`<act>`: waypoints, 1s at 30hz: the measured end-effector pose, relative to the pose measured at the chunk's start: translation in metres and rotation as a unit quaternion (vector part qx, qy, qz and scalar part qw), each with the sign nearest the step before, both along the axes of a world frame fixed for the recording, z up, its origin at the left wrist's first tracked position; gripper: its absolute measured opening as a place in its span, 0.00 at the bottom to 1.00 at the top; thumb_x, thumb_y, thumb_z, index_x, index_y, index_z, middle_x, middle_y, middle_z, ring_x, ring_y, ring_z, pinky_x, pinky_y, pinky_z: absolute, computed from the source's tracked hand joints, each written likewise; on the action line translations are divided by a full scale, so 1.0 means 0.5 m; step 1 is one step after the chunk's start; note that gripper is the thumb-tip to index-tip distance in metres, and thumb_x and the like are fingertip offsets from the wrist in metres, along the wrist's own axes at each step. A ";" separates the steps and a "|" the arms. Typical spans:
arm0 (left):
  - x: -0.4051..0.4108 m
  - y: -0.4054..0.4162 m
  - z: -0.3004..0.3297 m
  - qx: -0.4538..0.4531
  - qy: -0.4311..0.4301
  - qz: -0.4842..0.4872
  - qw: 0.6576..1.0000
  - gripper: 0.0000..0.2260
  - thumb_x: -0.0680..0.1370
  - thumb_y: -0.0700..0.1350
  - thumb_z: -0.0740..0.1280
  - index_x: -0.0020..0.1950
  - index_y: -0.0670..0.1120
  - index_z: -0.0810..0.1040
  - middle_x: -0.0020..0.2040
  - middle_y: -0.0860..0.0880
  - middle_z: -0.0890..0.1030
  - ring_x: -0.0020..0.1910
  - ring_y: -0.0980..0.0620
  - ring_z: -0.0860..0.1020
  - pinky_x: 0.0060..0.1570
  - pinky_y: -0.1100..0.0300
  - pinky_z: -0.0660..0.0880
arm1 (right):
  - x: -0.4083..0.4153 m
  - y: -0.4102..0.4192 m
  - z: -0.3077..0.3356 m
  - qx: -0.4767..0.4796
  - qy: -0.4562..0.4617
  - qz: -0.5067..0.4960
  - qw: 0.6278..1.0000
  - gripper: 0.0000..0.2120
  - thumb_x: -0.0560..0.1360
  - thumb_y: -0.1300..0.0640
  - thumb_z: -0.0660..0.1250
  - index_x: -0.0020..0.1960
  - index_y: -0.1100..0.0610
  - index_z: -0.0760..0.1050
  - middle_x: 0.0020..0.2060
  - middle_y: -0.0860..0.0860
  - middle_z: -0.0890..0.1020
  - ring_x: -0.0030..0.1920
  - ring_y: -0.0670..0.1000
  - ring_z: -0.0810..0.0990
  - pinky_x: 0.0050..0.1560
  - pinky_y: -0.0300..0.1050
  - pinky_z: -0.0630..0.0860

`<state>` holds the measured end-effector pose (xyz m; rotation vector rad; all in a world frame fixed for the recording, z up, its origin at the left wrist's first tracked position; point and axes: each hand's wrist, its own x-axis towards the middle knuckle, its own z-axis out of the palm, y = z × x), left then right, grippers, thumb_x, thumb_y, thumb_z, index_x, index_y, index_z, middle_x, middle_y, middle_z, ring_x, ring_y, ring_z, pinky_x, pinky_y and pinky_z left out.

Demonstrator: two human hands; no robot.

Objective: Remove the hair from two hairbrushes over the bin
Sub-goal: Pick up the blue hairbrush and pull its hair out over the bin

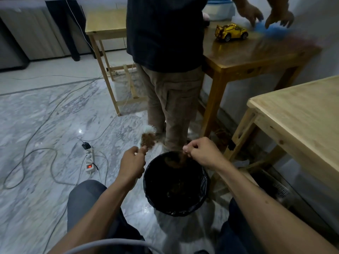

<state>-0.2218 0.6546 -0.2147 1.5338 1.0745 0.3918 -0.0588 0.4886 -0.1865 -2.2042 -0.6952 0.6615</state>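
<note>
**One brush up, one pinch of hair over the bin**

We see one hairbrush (149, 137) in view; a second does not show. Its long axis runs up and away from us, slightly to the right, white bristled head on top, handle hidden in the left hand (132, 165). A brown mat of hair (149, 140) covers the lower bristles; the tip bristles are bare. The brush sits left of the bin (176, 182) and just past its rim, above the marble floor (45, 116).

Left fingers (142, 149) are wrapped closed round the handle. Right hand (202, 152) hangs over the bin's far rim, fingers curled tight, thumb and forefinger pinching a brown tuft (180, 158) that trails down into the black liner. More brown hair lies at the bin's bottom.

Two hands at work, one bin. Another person's legs (170, 107) stand just beyond it, beside a wooden surface (247, 52) carrying one gold toy car (231, 32).
</note>
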 end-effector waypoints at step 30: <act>0.011 0.042 0.083 0.061 -0.073 -0.038 0.995 0.14 0.82 0.53 0.64 0.45 0.43 0.72 0.29 0.47 0.62 0.24 0.51 0.60 0.25 0.57 0.56 | 0.008 -0.061 -0.029 0.045 0.079 -0.002 0.996 0.13 0.82 0.48 0.67 0.49 0.55 0.86 0.41 0.43 0.85 0.45 0.45 0.81 0.48 0.41 0.73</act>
